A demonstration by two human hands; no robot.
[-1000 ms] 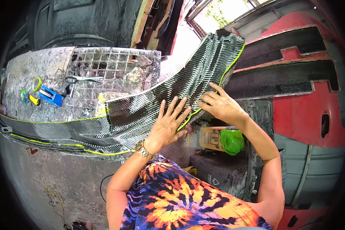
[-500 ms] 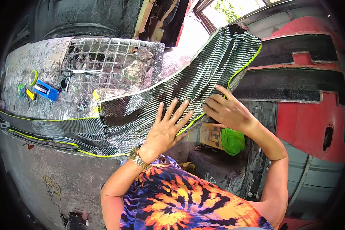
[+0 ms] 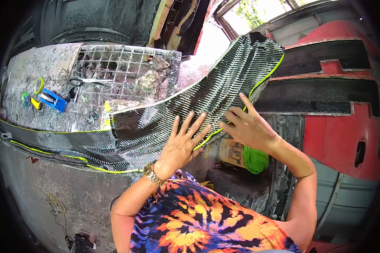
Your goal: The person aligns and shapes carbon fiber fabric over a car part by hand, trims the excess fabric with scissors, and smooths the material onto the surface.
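Note:
A long curved piece covered in black-and-silver woven cloth (image 3: 156, 122) runs from the far left to the upper right, with yellow-green tape (image 3: 264, 78) along its edge. My left hand (image 3: 179, 145), a watch on its wrist, lies on the cloth near the middle with its fingers spread. To its right, my right hand (image 3: 247, 126) rests at the taped edge, fingers apart and index finger stretched out over the weave. Neither hand is wrapped round anything.
On the stained worktable (image 3: 25, 80) lie scissors (image 3: 90, 81), a blue tape dispenser (image 3: 53, 100), a yellow tape roll (image 3: 39, 85) and a metal grid (image 3: 114, 65). A green bag (image 3: 256, 160) and a box (image 3: 231, 152) sit below. Red and black panels (image 3: 333, 139) stand at the right.
The view has shifted slightly. My right hand's index finger is stretched out further from the others along the cloth. My left hand stays spread in about the same place.

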